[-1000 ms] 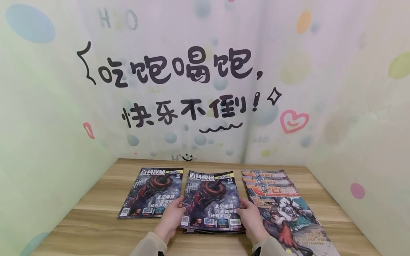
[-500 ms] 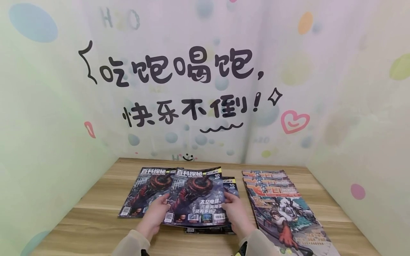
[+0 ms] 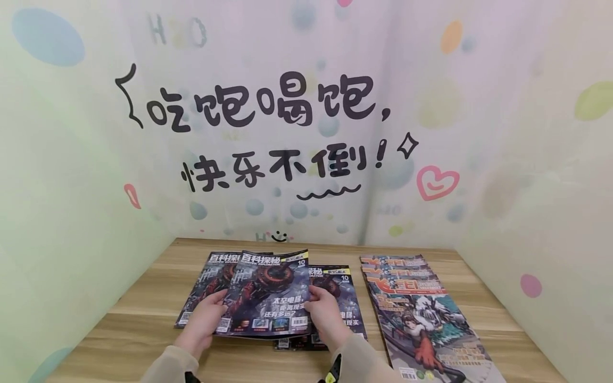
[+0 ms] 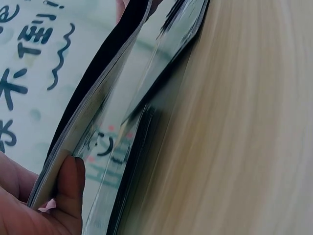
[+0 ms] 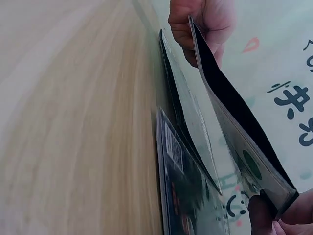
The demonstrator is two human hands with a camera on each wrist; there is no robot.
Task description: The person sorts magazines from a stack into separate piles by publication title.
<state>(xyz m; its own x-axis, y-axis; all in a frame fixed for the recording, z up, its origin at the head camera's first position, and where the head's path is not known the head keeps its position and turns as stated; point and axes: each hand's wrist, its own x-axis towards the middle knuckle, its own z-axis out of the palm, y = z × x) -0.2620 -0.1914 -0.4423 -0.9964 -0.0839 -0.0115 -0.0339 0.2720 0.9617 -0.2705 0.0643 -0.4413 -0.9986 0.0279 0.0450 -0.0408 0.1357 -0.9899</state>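
Observation:
A dark magazine (image 3: 270, 292) with a red ring-shaped machine on its cover is held by its two side edges. My left hand (image 3: 203, 319) pinches the left edge, thumb on top. On the opposite edge my right hand (image 3: 329, 317) grips it the same way. The left wrist view shows the magazine (image 4: 93, 93) raised off the table and slightly bowed. Below it at left lies a matching magazine (image 3: 200, 290), partly covered. At right another matching magazine (image 3: 348, 303) lies on the table, its left part hidden by the held one and my hand.
To the right, several overlapping comic-style magazines (image 3: 426, 319) with orange titles form a fanned stack. The wood-grain table (image 3: 119, 330) is enclosed by a printed back wall (image 3: 287, 213) and pale side walls.
Both hands have lifted the magazine off the middle pile and carried it left, partly over the left magazine. A matching magazine is now uncovered where it lay.

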